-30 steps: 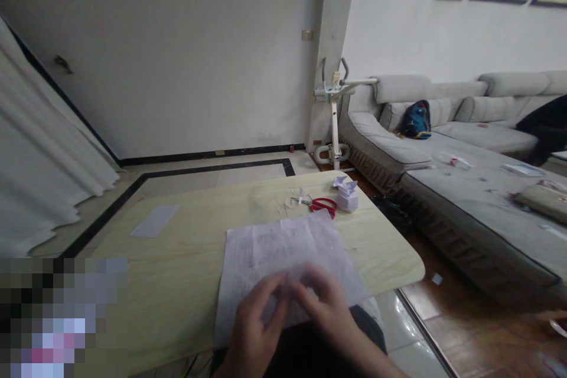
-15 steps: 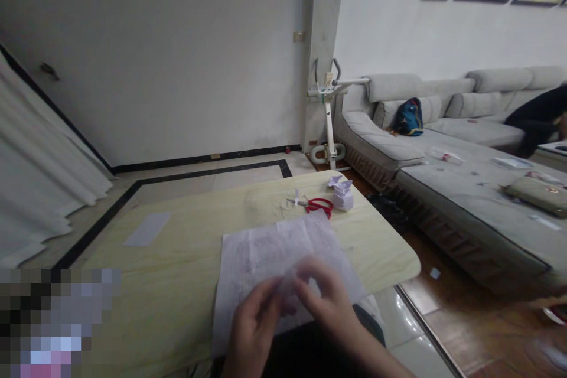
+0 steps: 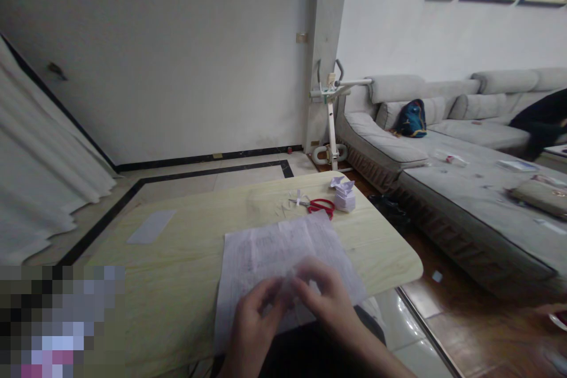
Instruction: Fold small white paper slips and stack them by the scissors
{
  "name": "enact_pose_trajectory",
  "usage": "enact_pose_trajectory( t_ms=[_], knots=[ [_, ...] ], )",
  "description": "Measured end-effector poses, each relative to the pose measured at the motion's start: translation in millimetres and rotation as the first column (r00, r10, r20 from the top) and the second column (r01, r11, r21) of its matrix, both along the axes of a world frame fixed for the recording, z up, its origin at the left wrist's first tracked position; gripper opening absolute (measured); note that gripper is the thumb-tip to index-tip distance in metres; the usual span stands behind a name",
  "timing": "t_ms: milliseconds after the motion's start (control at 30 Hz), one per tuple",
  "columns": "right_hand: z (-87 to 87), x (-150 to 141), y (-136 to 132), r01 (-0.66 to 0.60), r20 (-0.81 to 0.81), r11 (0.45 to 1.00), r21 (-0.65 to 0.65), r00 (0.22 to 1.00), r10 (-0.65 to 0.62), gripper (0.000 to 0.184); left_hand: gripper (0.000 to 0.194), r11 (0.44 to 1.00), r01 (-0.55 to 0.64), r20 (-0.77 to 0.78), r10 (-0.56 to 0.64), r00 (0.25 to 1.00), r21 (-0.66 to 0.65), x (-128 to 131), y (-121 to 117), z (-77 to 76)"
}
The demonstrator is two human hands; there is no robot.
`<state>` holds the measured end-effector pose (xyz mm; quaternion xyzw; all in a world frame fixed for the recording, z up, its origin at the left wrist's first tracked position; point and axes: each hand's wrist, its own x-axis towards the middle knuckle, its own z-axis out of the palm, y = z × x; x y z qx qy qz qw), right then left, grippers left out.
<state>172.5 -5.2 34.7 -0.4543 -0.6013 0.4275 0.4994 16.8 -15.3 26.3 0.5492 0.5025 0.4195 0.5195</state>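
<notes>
My left hand and my right hand meet over the near part of a large printed sheet. Their fingers are closed on a small whitish piece of paper, blurred and largely covered by the fingertips. Beyond the sheet lie scissors with red handles, blades pointing left. Thin paper scraps are scattered by the blades. A folded white paper shape stands right of the scissors, near the table's far corner.
A white paper strip lies on the left of the pale wooden table. Beyond the table's right edge are a grey sofa and a blue backpack. A white exercise machine stands by the pillar. A person sits far right.
The camera view has shifted slightly, so the scene sits a little further right. Both hands keep hold of the small paper, the fingers moving only slightly.
</notes>
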Motion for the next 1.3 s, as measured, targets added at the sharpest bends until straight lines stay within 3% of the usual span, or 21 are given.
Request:
enact_pose_trajectory(
  t_ms=[133,400,633,1067,1300],
  knots=[
    [-4.3,-1.0,1.0,0.006,0.007,1.000,0.016,1.000,-0.006,0.018,0.032,0.999,-0.023,-0.024,0.023,0.999,0.027,-1.3,-0.6,-1.0],
    [-4.6,0.2,2.1,0.014,-0.018,0.997,-0.071,1.000,-0.015,0.027,0.030,0.998,-0.054,0.031,0.054,0.998,0.014,-2.0,-3.0,-7.1],
    [-3.7,-0.9,1.3,0.025,-0.037,0.997,-0.071,0.999,-0.028,0.028,0.031,0.999,-0.026,0.034,0.028,0.999,-0.045,-3.4,-6.7,-6.6],
    [-7.9,-2.8,1.2,0.000,-0.030,1.000,0.019,1.000,0.001,0.020,0.032,1.000,-0.002,0.044,0.003,0.999,-0.023,0.4,-7.3,-7.2],
    [-5.8,-1.2,1.2,-0.001,-0.080,0.999,-0.042,0.997,-0.002,0.022,0.032,0.999,0.033,0.052,-0.031,0.998,-0.029,0.3,-8.1,-8.9]
  ],
)
